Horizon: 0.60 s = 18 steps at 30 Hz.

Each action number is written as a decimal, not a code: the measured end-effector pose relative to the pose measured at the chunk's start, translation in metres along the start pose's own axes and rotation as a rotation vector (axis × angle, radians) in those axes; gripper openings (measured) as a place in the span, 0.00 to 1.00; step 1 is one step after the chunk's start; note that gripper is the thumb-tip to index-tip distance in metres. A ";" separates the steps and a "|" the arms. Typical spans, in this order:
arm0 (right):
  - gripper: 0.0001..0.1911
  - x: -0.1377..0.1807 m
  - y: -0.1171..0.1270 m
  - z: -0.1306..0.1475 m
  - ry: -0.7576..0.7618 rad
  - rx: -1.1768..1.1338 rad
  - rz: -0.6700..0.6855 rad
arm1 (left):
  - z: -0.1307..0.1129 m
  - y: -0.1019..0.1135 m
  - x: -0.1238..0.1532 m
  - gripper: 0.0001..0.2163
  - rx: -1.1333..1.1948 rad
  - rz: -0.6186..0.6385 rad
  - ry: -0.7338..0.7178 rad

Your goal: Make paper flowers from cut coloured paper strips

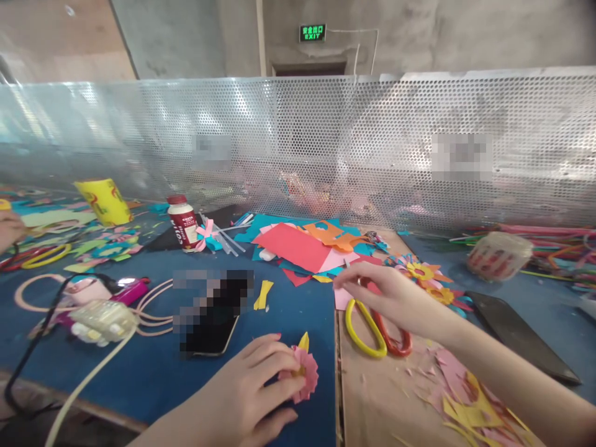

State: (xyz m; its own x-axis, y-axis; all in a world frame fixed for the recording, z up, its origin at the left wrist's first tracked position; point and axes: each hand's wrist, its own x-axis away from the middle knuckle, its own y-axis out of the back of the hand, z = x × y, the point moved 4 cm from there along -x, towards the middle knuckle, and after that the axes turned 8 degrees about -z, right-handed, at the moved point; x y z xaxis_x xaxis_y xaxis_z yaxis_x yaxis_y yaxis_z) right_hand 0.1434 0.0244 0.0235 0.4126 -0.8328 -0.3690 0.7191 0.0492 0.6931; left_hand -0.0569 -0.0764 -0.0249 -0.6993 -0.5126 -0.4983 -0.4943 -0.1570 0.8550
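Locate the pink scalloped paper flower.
In the head view, the flower is at lower centre, over the blue tabletop, partly under the left hand, left of the yellow-and-red-handled scissors.

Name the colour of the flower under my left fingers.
The flower is mostly pink, showing best in the head view.

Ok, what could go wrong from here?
The left hand covers part of the pink paper flower, so pressing hard could crease its frilled edge. The right hand is by the scissors and might nudge them. The phone near the left hand could get bumped.
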 end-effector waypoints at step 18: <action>0.02 -0.036 -0.055 -0.054 -0.124 0.288 -0.068 | 0.009 0.000 0.006 0.10 0.145 -0.073 0.046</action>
State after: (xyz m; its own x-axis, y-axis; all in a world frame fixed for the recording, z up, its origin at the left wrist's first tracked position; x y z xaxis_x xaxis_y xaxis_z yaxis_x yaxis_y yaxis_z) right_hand 0.1190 0.0814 -0.0343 0.2849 -0.8908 -0.3540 0.5471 -0.1522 0.8231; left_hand -0.0657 -0.0716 -0.0291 -0.6358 -0.5429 -0.5487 -0.6150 -0.0733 0.7851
